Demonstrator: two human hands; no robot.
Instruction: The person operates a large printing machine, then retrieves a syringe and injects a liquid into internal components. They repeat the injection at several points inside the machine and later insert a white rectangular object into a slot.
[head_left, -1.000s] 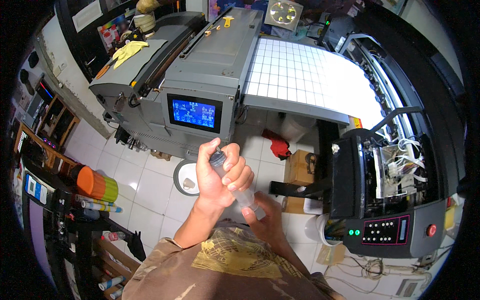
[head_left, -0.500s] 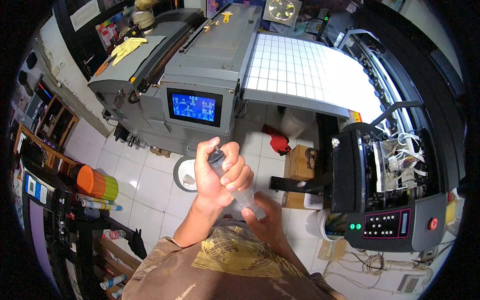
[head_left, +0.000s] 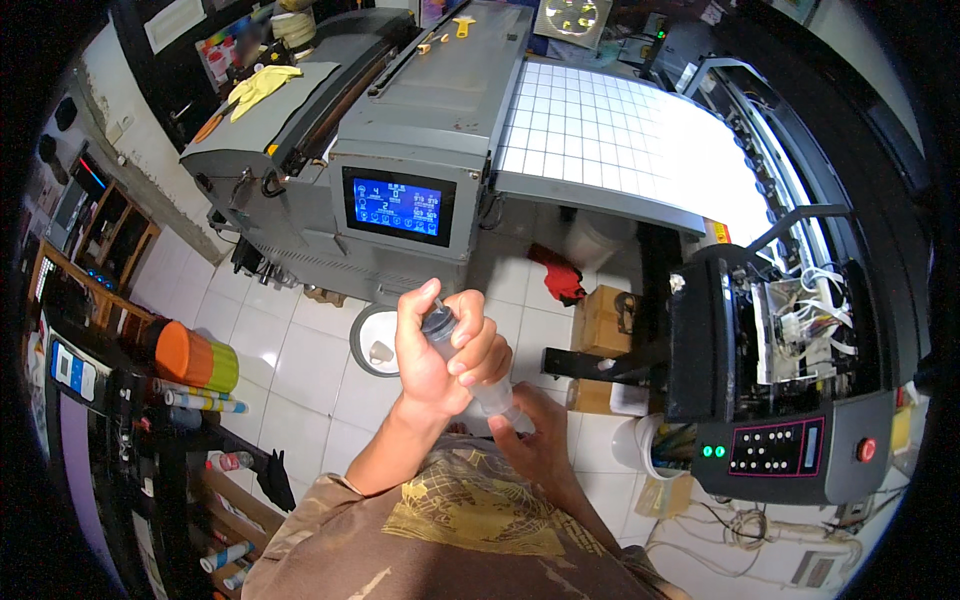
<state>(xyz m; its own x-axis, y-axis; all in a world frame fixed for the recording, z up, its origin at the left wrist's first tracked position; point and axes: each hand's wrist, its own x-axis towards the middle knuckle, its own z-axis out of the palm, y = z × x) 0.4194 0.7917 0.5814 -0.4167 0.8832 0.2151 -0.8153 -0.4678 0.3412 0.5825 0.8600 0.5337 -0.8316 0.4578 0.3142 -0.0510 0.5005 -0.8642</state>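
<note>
Left hand (head_left: 445,350) and right hand (head_left: 535,440) both grip a clear syringe (head_left: 491,396), below the blue screen (head_left: 400,207)

Left fingers curl round the syringe's upper part, thumb raised beside its narrow tip; the right hand is closed about its lower end, some fingers hidden; the syringe tilts, tip leaning toward the blue screen; that screen sits in a grey machine (head_left: 400,160), with a yellow glove (head_left: 262,88) on top, up and left of the screen; a bright gridded bed (head_left: 590,130) extends to the screen's right; a red cloth (head_left: 560,278) and a cardboard box (head_left: 600,318) lie below and right of it; an orange-and-green container (head_left: 190,352) stands below and left
</note>
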